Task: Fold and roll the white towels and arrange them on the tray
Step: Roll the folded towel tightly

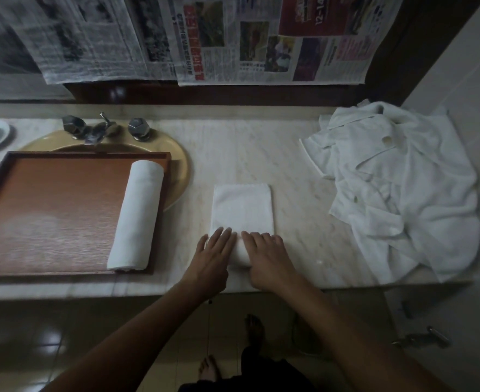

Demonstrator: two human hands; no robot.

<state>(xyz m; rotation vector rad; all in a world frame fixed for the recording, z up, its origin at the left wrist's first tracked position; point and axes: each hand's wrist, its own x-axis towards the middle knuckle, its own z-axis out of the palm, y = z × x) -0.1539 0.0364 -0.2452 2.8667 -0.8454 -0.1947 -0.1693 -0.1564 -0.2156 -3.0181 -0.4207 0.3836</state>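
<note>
The left hand (214,253) and right hand (264,256), each grip wide and flat, are pressing side by side on the rolled 6 o'clock end of the folded white towel (243,207), its long axis lying toward 12 o'clock on the table (289,165).

The numbers "12-14" can be read in white on a red advert (312,18) printed in the colour newspaper (261,52) hung on the wall. The remaining print there is too blurred to be made out.
</note>
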